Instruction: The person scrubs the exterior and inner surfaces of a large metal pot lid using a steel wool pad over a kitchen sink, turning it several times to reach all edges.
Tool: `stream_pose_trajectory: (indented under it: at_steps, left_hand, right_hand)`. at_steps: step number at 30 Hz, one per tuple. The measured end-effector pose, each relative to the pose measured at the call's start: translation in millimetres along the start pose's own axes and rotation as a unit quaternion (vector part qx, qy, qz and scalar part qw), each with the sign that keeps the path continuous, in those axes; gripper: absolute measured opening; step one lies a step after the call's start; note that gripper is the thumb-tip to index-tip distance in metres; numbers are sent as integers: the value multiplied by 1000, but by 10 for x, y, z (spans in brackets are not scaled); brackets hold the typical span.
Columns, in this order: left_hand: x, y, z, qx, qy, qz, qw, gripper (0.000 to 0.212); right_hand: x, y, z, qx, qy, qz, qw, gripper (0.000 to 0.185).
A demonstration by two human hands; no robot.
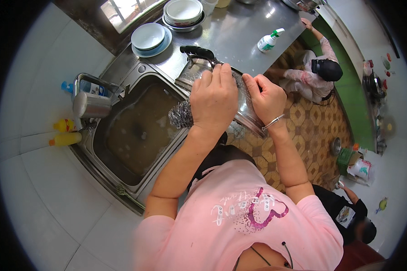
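Observation:
A shiny metal piece of cookware with a black handle (198,51), perhaps a lid, lies tilted across the inner edge of the sink and counter. My right hand (268,98) grips its rim (250,123), the thumb on top; a bangle circles that wrist. My left hand (215,98) is palm down over the cookware, fingers bent, pressing on steel wool. A clump of the grey steel wool (180,115) sticks out beside this hand, and darker strands show by its thumb side. The left palm and thumb are hidden. Left of both hands is the sink (146,69), holding murky brown water (140,125).
Stacked bowls (183,12) and a bowl on plates (148,37) stand on the steel counter (230,32), with a spray bottle (269,40). A metal faucet (93,105) overhangs the sink. One person (308,74) crouches beyond the counter; another (347,216) is behind at right.

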State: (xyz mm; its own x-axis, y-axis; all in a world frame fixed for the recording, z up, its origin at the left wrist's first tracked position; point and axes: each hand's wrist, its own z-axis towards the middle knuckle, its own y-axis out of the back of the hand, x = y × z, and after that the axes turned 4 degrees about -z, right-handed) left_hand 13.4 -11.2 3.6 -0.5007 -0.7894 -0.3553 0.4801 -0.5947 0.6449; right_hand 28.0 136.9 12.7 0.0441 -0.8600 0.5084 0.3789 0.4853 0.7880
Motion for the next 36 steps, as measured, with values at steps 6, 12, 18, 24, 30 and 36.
stream_pose_trajectory:
  at_steps: [6, 12, 18, 24, 30, 36]
  left_hand:
    - [-115, 196, -227, 44, -12, -152, 987, 32]
    - [372, 73, -309, -9, 71, -214, 974, 24]
    - [722, 48, -109, 32, 247, -274, 929, 20]
    - [619, 2, 136, 7, 214, -313, 925, 14]
    - [764, 247, 246, 168, 131, -354, 910, 21]
    - [711, 63, 169, 67, 163, -233, 956, 16]
  right_hand:
    - [-170, 57, 29, -3, -33, 40, 999, 41]
    - [-253, 88, -8, 2, -22, 39, 999, 42]
    - [-213, 79, 25, 8, -12, 46, 999, 41]
    - [-146, 42, 23, 8, -10, 46, 999, 40]
    - [-166, 65, 6, 18, 0, 50, 999, 40]
    - [-82, 45, 4, 10, 20, 28, 999, 41]
